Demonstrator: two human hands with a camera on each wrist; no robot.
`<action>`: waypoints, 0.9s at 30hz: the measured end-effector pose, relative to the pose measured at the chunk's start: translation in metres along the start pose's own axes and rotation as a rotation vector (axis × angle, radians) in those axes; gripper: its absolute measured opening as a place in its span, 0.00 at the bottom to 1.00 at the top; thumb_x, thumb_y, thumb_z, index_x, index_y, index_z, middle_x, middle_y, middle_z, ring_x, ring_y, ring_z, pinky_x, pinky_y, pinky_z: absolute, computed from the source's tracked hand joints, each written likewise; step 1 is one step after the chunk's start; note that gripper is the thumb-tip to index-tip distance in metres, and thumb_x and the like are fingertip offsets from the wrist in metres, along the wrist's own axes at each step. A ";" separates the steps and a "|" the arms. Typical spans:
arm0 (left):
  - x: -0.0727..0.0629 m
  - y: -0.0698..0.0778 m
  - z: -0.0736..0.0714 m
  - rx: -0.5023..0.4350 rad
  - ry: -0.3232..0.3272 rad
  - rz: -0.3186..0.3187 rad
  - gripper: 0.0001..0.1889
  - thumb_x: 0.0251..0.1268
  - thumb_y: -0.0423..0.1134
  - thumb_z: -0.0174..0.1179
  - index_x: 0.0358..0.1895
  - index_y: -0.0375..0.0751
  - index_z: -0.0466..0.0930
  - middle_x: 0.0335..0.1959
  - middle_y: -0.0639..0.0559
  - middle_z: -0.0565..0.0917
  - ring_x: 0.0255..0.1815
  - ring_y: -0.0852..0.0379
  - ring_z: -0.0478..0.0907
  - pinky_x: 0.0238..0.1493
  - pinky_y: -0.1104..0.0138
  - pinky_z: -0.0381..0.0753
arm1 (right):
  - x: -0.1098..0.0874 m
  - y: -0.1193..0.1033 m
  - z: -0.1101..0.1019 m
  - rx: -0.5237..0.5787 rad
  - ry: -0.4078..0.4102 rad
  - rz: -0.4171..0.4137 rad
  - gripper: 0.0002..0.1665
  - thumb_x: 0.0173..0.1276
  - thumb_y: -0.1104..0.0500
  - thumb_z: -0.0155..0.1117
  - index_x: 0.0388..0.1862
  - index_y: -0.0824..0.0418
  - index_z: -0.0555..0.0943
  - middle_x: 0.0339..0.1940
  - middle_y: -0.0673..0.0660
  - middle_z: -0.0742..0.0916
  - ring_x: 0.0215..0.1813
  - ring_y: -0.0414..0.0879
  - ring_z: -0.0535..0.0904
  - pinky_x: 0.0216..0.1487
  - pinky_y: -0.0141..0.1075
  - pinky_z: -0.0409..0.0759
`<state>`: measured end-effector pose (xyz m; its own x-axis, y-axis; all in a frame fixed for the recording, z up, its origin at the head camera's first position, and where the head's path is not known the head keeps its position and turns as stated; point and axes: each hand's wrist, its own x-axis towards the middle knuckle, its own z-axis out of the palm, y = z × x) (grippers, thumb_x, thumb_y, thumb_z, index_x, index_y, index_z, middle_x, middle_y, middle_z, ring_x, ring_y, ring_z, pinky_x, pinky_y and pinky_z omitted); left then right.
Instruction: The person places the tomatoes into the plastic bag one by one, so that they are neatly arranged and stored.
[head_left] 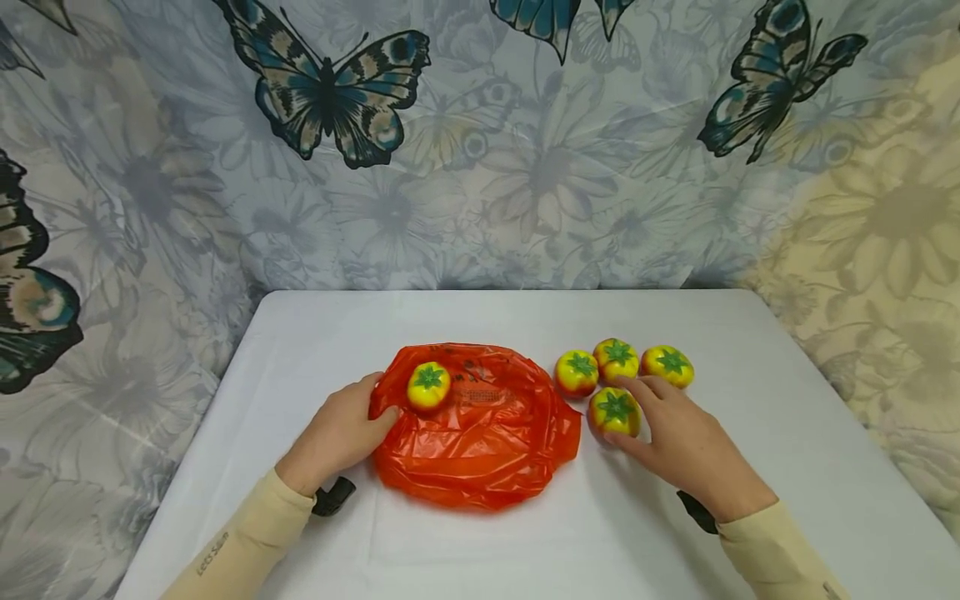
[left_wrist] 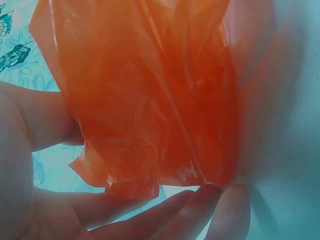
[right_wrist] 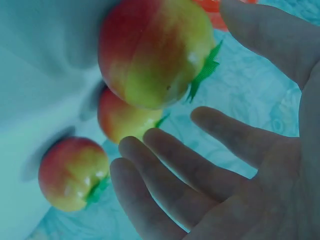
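A red plastic bag lies flat and crinkled on the table, with one red-and-yellow toy tomato on its upper left part. My left hand holds the bag's left edge, thumb on top; in the left wrist view the bag hangs between thumb and fingers. To the right of the bag, my right hand reaches around the nearest toy tomato. In the right wrist view its fingers are spread and relaxed, with a gap between them and that tomato.
Behind the right hand, more toy tomatoes with green leafy tops stand close together: a left one, a middle one and a right one. The white table ends at a butterfly-patterned cloth.
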<state>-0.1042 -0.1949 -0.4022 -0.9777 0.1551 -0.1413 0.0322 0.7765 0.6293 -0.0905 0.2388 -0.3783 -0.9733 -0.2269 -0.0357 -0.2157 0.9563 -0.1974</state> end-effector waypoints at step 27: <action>0.002 -0.002 0.003 0.006 0.040 0.009 0.32 0.78 0.43 0.61 0.79 0.32 0.69 0.66 0.38 0.86 0.60 0.44 0.86 0.63 0.45 0.87 | 0.013 -0.006 0.006 0.004 -0.048 0.006 0.48 0.62 0.45 0.84 0.77 0.58 0.76 0.67 0.71 0.80 0.56 0.64 0.86 0.52 0.67 0.88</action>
<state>-0.1053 -0.1942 -0.4056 -0.9849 0.1374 -0.1051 0.0419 0.7790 0.6256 -0.1011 0.2291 -0.3833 -0.9697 -0.2295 -0.0842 -0.2090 0.9570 -0.2013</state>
